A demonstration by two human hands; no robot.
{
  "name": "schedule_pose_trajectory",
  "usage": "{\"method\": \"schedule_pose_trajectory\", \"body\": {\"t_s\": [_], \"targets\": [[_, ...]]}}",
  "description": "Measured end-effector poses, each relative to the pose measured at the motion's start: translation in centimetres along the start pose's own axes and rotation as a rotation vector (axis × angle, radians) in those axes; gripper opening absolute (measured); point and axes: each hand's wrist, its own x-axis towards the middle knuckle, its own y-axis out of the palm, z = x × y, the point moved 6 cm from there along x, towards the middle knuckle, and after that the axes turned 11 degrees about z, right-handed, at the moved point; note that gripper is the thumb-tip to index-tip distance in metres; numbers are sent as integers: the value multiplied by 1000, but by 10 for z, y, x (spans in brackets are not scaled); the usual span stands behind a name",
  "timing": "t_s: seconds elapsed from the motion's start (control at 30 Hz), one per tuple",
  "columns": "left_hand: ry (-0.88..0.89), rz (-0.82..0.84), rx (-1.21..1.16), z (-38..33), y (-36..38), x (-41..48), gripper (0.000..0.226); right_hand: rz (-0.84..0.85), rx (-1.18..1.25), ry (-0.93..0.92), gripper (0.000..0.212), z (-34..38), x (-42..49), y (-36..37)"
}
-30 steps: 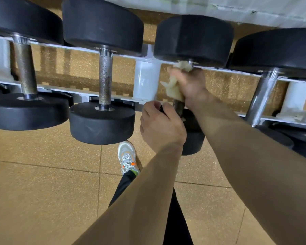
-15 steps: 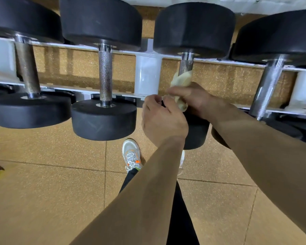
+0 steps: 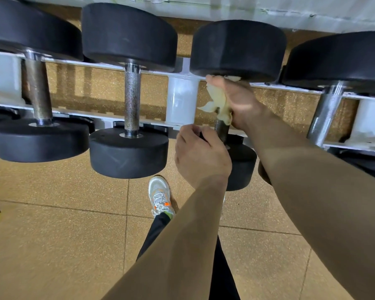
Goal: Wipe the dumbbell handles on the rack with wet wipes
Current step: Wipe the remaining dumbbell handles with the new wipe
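Clenched round a crumpled, pale yellow wet wipe (image 3: pixel 217 103) with the fingers of the right hand (image 3: pixel 238 100), squeezing the damp wad against the upper stretch of a dark cylindrical metal handle (image 3: pixel 222 131). Fist right up under the far head (image 3: pixel 238 48), a thick, round, matte black disc at twelve o'clock. Limp folds of wipe spilling out at nine o'clock of the fist.

At seven o'clock of that fist, curled with the left hand (image 3: pixel 200 154) over the top rim of the near head (image 3: pixel 244 167), also black and matte, knuckles toward the camera. Between the two hands, only a short bare length of bar.

Resting across the white painted rails of the rack (image 3: pixel 78 114), with a smooth white cylindrical post (image 3: pixel 181 100) just beside the wipe at nine o'clock. Farther out at nine o'clock, a knurled steel handle (image 3: pixel 132 98), then a dull rust-brown handle (image 3: pixel 37 92). At three o'clock, a polished chrome handle (image 3: pixel 325 114). All between similar black round heads.

Underneath, speckled tan floor tiles (image 3: pixel 52 234) with thin dark seams. At six o'clock of the left hand, a pale mesh shoe (image 3: pixel 160 194) with orange accents.
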Motion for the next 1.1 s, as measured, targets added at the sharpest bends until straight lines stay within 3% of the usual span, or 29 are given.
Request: {"method": "schedule_pose_trajectory", "body": {"t_s": [0.13, 0.2, 0.33, 0.43, 0.67, 0.77, 0.97, 1.1], "targets": [[5, 2, 11, 0, 1, 0, 43, 290, 228, 128, 24, -21, -1, 3], [-1, 13, 12, 0, 1, -1, 46, 358, 150, 184, 25, -36, -12, 2], [-19, 14, -3, 0, 0, 1, 43, 298, -158, 167, 13, -50, -26, -7], [-20, 19, 2, -1, 0, -1, 42, 189, -362, 129, 30, -44, -36, -15], [-6, 5, -13, -1, 0, -1, 53, 75, -140, -135, 22, -10, -31, -4], [-13, 18, -7, -1, 1, -1, 51, 7, 30, -122, 14, -2, -7, -2], [-8, 18, 3, -1, 1, 0, 55, 329, 216, 125, 23, -15, 0, 5], [-2, 26, 7, -1, 0, 0, 57, 398, -104, 193, 29, -39, -17, 2]]}}
